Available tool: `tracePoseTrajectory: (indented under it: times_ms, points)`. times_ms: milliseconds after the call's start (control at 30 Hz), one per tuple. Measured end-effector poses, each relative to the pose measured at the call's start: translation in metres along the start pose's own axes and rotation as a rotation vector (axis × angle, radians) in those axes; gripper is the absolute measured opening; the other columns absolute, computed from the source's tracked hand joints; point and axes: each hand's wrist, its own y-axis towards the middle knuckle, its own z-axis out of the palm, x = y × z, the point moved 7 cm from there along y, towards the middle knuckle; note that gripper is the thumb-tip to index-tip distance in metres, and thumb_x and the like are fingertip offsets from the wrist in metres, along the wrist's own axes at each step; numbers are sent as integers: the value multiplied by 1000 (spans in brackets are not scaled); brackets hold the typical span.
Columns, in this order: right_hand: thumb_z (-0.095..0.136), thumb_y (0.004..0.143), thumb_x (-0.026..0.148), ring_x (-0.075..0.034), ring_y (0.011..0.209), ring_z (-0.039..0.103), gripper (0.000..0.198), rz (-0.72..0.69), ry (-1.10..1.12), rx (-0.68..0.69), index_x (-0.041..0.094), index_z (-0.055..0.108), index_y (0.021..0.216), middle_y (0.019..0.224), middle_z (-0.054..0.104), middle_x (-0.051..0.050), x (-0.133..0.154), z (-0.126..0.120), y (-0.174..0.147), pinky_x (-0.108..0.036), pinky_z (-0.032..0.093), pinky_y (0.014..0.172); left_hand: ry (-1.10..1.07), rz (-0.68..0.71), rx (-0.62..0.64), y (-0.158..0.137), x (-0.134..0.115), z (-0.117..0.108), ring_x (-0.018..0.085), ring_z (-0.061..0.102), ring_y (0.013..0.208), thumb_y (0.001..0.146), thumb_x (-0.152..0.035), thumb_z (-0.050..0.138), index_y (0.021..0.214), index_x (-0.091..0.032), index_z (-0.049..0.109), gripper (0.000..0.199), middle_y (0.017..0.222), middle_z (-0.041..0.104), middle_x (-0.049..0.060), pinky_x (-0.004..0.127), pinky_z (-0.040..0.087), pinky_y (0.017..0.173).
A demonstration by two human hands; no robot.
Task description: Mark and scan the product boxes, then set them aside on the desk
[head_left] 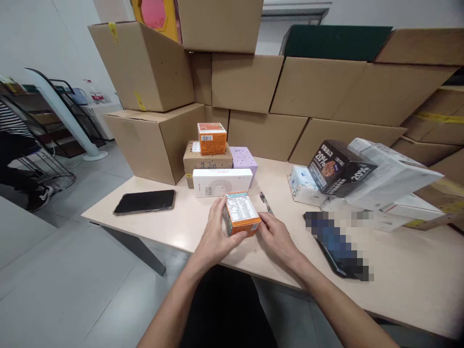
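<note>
Backdrop: we count a wall of plain cardboard boxes (246, 82) piled along the far edge of the pale table (282, 261). On the right of the tabletop, a loose heap: white cartons (395, 174), a black box (328, 169) marked "20%", tilted, and a white patterned pack (304, 187) beneath its left side. Nearer lies a dark item (337, 246), pixelated over; we cannot identify it.

Centre back, we note a brown box (206, 162) with handwriting, a lilac box (245, 157) just beside it, and a white power bank box (221, 182) standing on its long edge in front. Well to the left, a dark-screened phone (145, 202) lies flat.

Left hand (213, 241): closed round the left side of the held orange box (241, 212), thumb along its near face. Right hand (277, 237): fingers at its right side; we cannot tell how firmly they grip. That box is before the power bank box, printed white panel up.

Similar orange carton (212, 140) atop the brown box. Smallest: a pen (266, 202), just beyond the right fingers.
</note>
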Motion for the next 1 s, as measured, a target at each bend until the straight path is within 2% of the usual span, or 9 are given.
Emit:
tracePoseTrajectory:
  times_ms: [100,200,333,500,567,667,767,900,1000]
  points:
    - [39,92,29,-23,97,67,31,35,35,30,20,66,105,104,73,-7,-3,2,0,-36,50,86,-34,-51,72,1,7,6,33,32,147,77,-39,78,156,-28,12,103,158,33,14,51,30,119]
    - [40,95,35,-21,91,67,31,87,116,-26,21,63,109,103,73,-6,-8,-1,-1,-35,50,84,-8,-50,73,3,5,6,35,28,149,75,-38,79,157,-26,5,111,160,28,16,53,28,119]
    - [39,99,46,-17,79,65,37,83,245,-96,22,58,119,97,70,-5,-7,-7,-4,-33,52,76,40,-3,92,5,-3,9,37,34,145,74,-32,78,158,-25,-1,116,155,35,18,56,33,115]
    - [46,95,56,-24,112,59,50,-266,104,-147,22,55,131,125,57,-12,24,-13,-11,-40,52,93,141,62,64,4,-6,8,39,34,143,70,-34,81,157,-28,3,117,152,36,18,61,32,114]
    - [53,89,62,-27,120,54,58,-399,15,-184,20,57,130,126,52,-15,34,-14,-15,-43,50,98,189,127,21,0,-10,6,39,31,144,70,-32,81,156,-30,6,114,152,33,16,62,30,115]
    - [64,81,62,-29,118,54,61,-467,-56,-243,18,59,123,122,52,-15,39,-15,-17,-45,50,99,200,228,-21,-6,-16,4,37,29,144,70,-25,78,156,-31,6,112,150,26,16,59,34,114]
    - [66,81,55,-28,114,57,53,-391,-20,-233,19,59,119,118,57,-13,35,-16,-14,-43,50,97,200,272,-55,-8,-19,4,35,31,143,73,-26,77,156,-30,5,110,149,24,16,56,38,113]
    - [54,90,51,-24,104,63,42,-102,173,-159,21,58,119,116,66,-10,17,-16,-7,-39,50,91,196,263,-115,-2,-19,2,35,29,145,75,-36,80,156,-29,3,112,150,25,17,57,34,116]
    - [48,92,55,-24,102,64,44,60,250,-137,21,60,117,114,69,-8,5,-17,-5,-37,49,89,154,188,-54,6,-12,7,37,24,148,74,-41,81,156,-30,1,115,155,22,17,59,30,118]
